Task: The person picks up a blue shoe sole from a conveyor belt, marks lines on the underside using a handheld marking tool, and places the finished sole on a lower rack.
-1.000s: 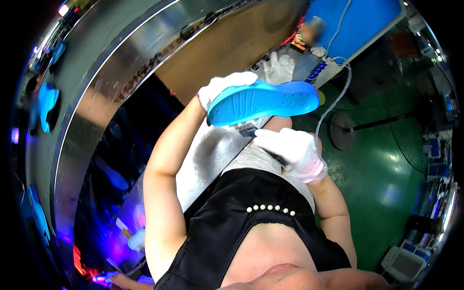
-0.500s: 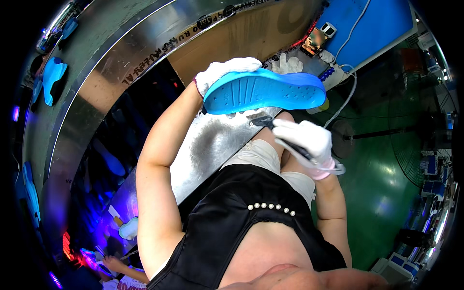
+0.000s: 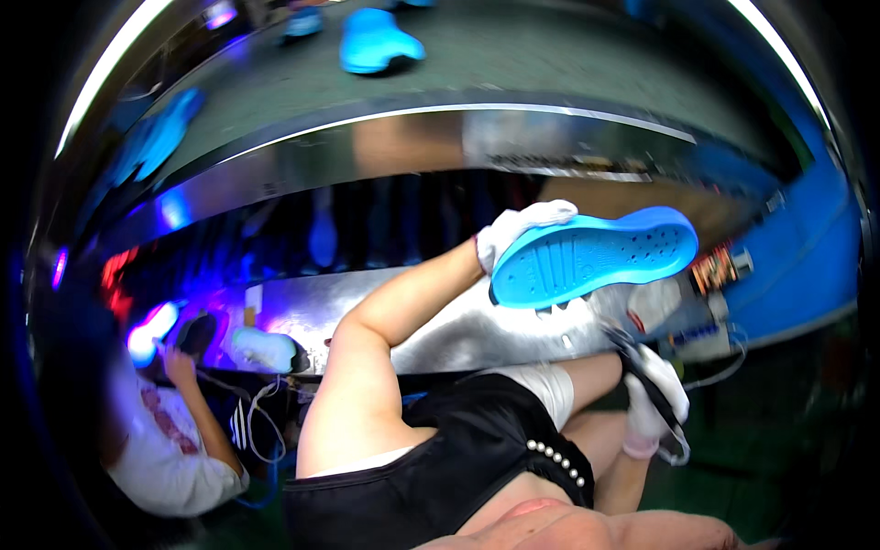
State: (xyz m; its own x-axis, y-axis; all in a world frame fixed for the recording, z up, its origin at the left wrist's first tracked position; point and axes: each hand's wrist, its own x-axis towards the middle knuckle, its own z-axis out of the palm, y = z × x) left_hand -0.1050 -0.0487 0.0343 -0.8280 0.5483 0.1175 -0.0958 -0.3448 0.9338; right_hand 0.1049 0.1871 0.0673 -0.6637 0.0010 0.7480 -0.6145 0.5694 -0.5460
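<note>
Slantwise, the left grip (image 3: 522,231) holds the blue sole (image 3: 598,262), its long axis rising rightward.

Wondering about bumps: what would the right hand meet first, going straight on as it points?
Probably the blue sole; depth is unclear, so the dark tool might instead meet the metal bench.

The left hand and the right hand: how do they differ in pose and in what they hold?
The left hand holds a blue shoe sole; the right hand holds a black tool. The left hand's fingers lie along the sole's upper edge; the right hand closes around the tool. The left is higher in the picture than the right. Both wear white gloves.
</note>
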